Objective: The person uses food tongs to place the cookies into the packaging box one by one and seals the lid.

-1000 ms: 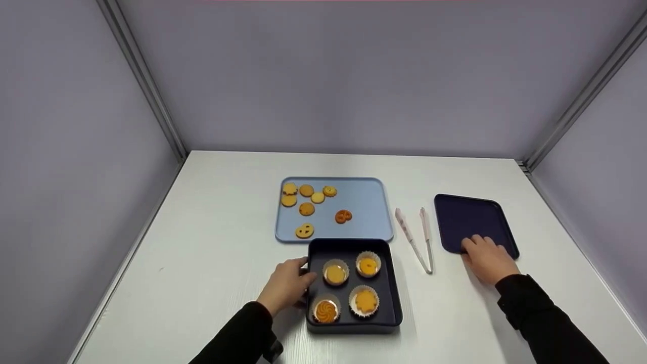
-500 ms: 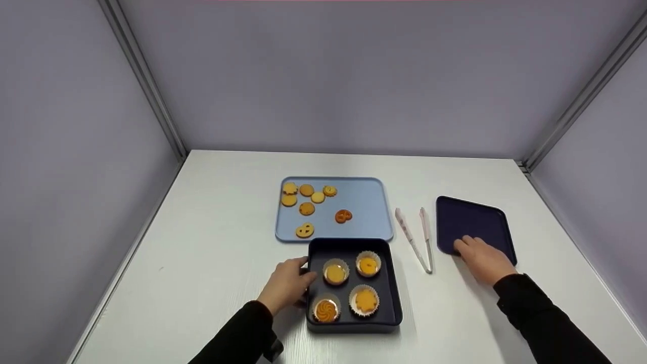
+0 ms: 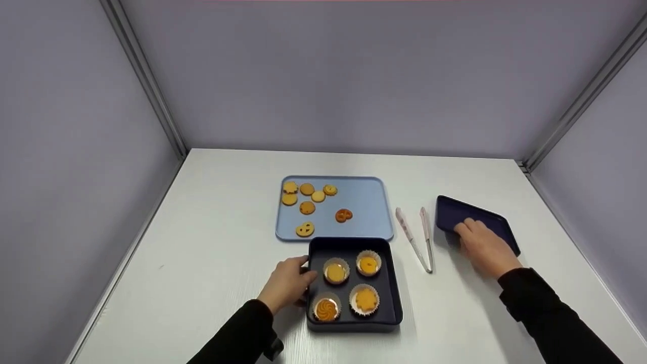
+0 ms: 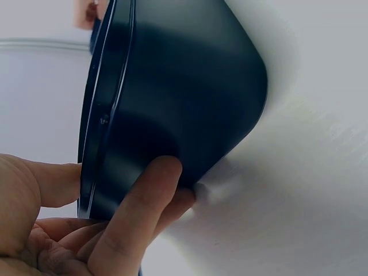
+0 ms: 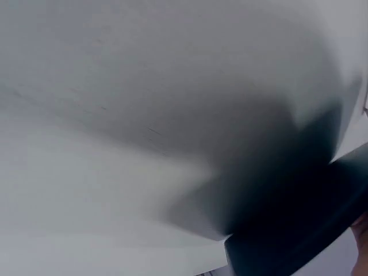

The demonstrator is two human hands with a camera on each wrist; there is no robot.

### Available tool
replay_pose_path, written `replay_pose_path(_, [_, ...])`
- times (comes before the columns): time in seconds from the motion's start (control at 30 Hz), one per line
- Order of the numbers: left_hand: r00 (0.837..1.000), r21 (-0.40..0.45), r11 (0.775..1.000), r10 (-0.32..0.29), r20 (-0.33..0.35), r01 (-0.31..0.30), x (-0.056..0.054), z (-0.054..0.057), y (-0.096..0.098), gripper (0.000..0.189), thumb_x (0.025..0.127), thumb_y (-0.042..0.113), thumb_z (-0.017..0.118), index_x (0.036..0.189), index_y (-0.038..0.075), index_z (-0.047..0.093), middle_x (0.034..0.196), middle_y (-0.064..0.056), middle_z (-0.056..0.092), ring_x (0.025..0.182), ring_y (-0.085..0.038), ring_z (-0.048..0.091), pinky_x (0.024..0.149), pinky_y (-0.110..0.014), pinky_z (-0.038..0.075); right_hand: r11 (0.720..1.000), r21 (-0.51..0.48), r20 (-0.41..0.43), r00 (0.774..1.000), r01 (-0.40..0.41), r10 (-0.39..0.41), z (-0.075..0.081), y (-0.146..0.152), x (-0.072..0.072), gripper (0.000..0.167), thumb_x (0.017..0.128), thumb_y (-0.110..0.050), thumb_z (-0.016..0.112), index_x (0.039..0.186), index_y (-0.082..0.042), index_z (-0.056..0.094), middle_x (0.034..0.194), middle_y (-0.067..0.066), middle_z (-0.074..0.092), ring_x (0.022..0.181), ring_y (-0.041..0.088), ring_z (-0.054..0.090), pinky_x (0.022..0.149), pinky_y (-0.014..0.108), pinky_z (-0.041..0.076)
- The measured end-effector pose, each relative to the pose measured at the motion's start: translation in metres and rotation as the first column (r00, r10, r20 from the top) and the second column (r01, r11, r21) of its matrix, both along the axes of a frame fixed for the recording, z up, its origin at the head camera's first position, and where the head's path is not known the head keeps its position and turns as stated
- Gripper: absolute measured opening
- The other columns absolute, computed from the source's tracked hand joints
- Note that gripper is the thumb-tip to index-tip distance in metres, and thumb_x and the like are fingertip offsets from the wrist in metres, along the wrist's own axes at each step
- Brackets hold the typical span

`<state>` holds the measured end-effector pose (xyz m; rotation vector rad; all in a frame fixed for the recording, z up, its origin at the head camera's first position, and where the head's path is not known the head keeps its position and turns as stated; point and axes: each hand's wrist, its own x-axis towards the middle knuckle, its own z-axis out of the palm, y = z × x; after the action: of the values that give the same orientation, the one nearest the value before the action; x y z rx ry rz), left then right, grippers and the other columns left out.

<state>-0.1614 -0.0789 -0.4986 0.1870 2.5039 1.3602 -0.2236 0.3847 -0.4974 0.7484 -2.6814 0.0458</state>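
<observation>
My left hand [image 3: 285,285] holds the near-left side of a dark baking box [image 3: 354,327]. In the left wrist view, its thumb lies at the rim and its fingers [image 4: 138,213] press the outer wall. Inside the box, several paper cups [image 3: 336,271] each hold a cookie. Over on the right, my right hand [image 3: 485,247] grips the near edge of a dark navy lid [image 3: 457,210]. This lid is tilted, its near side raised off the table; the right wrist view shows its dark underside [image 5: 287,218] and a shadow below.
Behind the box, a light blue tray [image 3: 366,197] carries several loose cookies [image 3: 307,208] and a pretzel [image 3: 343,216]. Spread tongs [image 3: 428,247] lie between the box and the lid. Grey panels [image 3: 354,91] enclose the white table [image 3: 212,227].
My right hand has moved slightly left and up, raising the near edge of the lid so that it now tilts. The left hand and the box have stayed put.
</observation>
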Motion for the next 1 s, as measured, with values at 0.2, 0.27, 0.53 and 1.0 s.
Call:
replay_pose_path(0.2, [1.000, 0.005, 1.000, -0.004, -0.009, 0.004, 0.000, 0.000, 0.000, 0.048, 0.100, 0.013, 0.065, 0.144, -0.004, 0.055, 0.123, -0.027, 0.067, 0.066, -0.020, 0.066, 0.053, -0.031, 0.060, 0.993, -0.090, -0.188, 0.980, -0.079, 0.061, 0.020, -0.001, -0.008, 0.026, 0.083, 0.010, 0.068, 0.106, 0.002, 0.060, 0.087, 0.013, 0.050, 0.072, 0.029, 0.053, 0.057, 0.042, 0.050])
replay_pose_path(0.27, [1.000, 0.025, 1.000, -0.001, 0.004, 0.000, 0.000, -0.001, 0.000, 0.048, 0.100, 0.012, 0.064, 0.144, -0.004, 0.055, 0.124, -0.028, 0.066, 0.066, -0.022, 0.067, 0.050, -0.033, 0.060, 0.990, -0.102, -0.220, 0.973, -0.098, 0.074, 0.027, -0.003, -0.010, 0.027, 0.082, 0.011, 0.068, 0.106, 0.002, 0.059, 0.087, 0.013, 0.050, 0.071, 0.028, 0.050, 0.056, 0.040, 0.048])
replay_pose_path(0.53, [1.000, 0.037, 0.999, -0.002, 0.014, 0.001, 0.000, 0.000, 0.000, 0.051, 0.100, 0.012, 0.064, 0.146, -0.005, 0.052, 0.126, -0.029, 0.065, 0.066, -0.024, 0.067, 0.049, -0.033, 0.060, 0.982, -0.152, -0.301, 0.952, -0.112, 0.062, 0.053, -0.010, -0.012, 0.031, 0.083, 0.012, 0.068, 0.111, 0.000, 0.060, 0.089, 0.011, 0.048, 0.066, 0.023, 0.048, 0.048, 0.038, 0.049])
replay_pose_path(1.0, [1.000, 0.052, 0.999, -0.003, 0.031, 0.002, 0.001, 0.002, -0.001, 0.054, 0.100, 0.011, 0.063, 0.148, -0.007, 0.048, 0.129, -0.031, 0.063, 0.061, -0.022, 0.067, 0.049, -0.033, 0.060, 0.963, -0.242, -0.427, 0.904, -0.120, 0.005, 0.097, -0.020, -0.011, 0.034, 0.090, 0.005, 0.066, 0.124, 0.007, 0.065, 0.089, 0.019, 0.064, 0.074, 0.035, 0.063, 0.056, 0.049, 0.054])
